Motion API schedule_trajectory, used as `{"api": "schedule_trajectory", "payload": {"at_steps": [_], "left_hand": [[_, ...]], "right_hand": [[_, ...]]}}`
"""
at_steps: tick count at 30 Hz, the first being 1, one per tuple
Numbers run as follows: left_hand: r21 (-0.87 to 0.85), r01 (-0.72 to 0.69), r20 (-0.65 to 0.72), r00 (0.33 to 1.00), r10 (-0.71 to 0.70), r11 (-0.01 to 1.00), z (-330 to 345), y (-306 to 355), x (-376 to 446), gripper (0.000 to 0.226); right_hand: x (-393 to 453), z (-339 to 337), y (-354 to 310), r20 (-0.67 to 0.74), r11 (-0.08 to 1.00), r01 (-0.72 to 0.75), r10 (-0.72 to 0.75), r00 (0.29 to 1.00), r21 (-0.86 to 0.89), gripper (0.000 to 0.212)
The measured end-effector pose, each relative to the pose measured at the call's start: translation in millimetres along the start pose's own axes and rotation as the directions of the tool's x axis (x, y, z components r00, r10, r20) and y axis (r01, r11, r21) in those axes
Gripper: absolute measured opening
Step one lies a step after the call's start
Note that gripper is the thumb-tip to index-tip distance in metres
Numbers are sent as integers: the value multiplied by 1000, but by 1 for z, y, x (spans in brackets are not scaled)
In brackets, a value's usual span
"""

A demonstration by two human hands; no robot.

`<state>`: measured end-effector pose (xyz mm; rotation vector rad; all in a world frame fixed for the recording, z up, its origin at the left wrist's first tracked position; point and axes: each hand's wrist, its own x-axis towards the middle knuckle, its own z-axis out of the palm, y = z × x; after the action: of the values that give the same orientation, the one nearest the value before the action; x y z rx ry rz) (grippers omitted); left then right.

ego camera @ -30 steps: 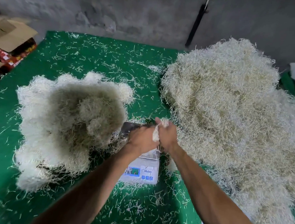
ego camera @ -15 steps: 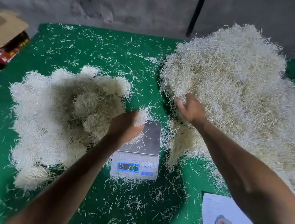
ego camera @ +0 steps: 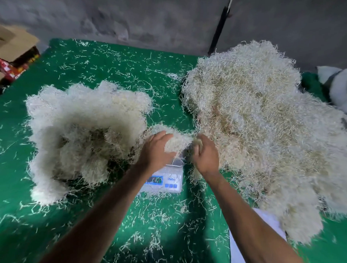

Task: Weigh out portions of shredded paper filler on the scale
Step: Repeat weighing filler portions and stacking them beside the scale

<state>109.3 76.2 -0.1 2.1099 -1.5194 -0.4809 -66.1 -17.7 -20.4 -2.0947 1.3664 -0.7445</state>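
A small white digital scale (ego camera: 165, 181) with a blue display stands on the green mat between two heaps of pale shredded paper. The left heap (ego camera: 83, 131) is lower and hollowed; the right heap (ego camera: 258, 125) is larger. A clump of shreds (ego camera: 177, 140) lies on the scale's platform and hides most of it. My left hand (ego camera: 156, 150) rests on the clump's left side with fingers stretched out. My right hand (ego camera: 205, 154) is at the clump's right side, its fingers curled into the shreds.
Loose shreds litter the green mat (ego camera: 119, 69). Cardboard boxes (ego camera: 11, 44) sit at the far left edge. A white sheet (ego camera: 243, 245) lies at the lower right under my right forearm. A black pole (ego camera: 219, 32) leans on the grey wall; white bags (ego camera: 341, 87) sit far right.
My left hand let go of a tuft by the left heap. My right hand came out of the right heap. Both hands are back over the scale, with a new clump on it.
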Motion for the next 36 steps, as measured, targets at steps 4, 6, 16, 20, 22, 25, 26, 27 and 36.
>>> {"api": "schedule_trajectory", "payload": {"at_steps": [4, 6, 16, 20, 22, 25, 26, 27, 36], "left_hand": [[16, 26, -20, 999, -26, 1000, -1, 0, -37, 74], [10, 30, -31, 999, -30, 999, -2, -2, -51, 76], [-180, 89, -151, 982, -117, 980, -37, -40, -78, 75], [-187, 100, -131, 983, -126, 977, -38, -44, -77, 75], [-190, 113, -104, 985, -134, 975, -36, -43, -74, 75], [-190, 141, -88, 983, -160, 972, -34, -44, -68, 74], [-195, 149, -89, 982, -169, 969, -34, -44, -64, 74], [-199, 159, -91, 980, -180, 967, -33, -45, -60, 74], [-498, 452, 115, 881, -460, 741, -13, -33, 11, 70]], "right_hand": [[-19, 10, -16, 66, 999, 50, -50, 997, 7, 36], [-27, 14, -22, 86, 998, 67, -67, 994, 2, 49], [-42, 11, -32, 161, 983, -92, 65, 985, 162, 109], [-37, 15, -31, 165, 977, -108, 77, 983, 184, 106], [-29, 15, -32, 154, 971, -124, 94, 984, 202, 103], [-15, 14, -32, 130, 969, -135, 109, 985, 208, 102], [-10, 13, -32, 127, 969, -139, 114, 985, 206, 102], [-6, 14, -31, 125, 969, -142, 118, 985, 203, 101], [21, 55, -36, 70, 944, -148, 133, 989, 296, 16]]}}
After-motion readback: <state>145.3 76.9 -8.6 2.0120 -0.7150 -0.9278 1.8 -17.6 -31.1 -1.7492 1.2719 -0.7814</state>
